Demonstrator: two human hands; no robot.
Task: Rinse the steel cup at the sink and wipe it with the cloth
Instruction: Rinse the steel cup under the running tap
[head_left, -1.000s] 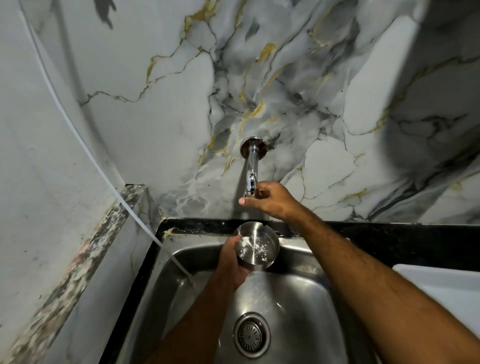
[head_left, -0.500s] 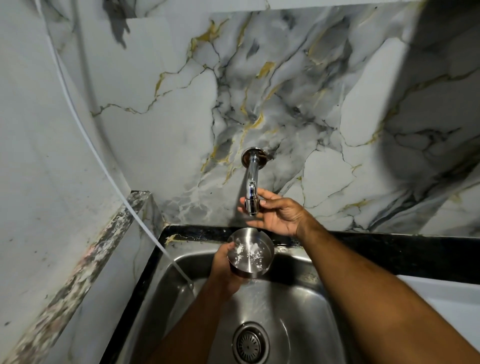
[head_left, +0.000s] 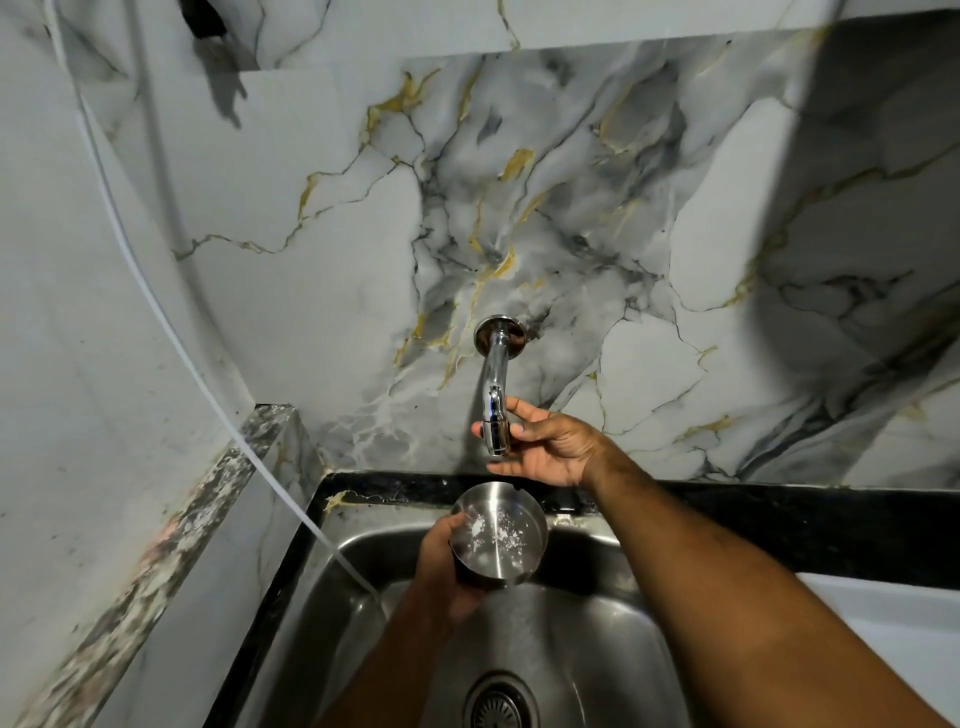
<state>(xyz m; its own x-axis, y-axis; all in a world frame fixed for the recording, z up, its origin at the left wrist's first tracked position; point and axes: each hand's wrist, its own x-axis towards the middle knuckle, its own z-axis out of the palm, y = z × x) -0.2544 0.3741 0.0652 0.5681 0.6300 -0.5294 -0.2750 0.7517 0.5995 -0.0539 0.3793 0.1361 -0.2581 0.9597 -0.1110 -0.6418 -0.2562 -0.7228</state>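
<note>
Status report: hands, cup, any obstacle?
Left hand holds steel cup under tap. Right hand open at tap. No obstacle.

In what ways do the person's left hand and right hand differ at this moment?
The left hand is low over the steel sink, wrapped around the round steel cup; the right hand is higher, at the chrome wall tap. The left hand is closed in a grip; the right hand's fingers are spread around the spout. Both are bare.

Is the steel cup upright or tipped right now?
Upright: the round steel cup in the left hand shows its mouth facing up under the chrome tap.
</note>
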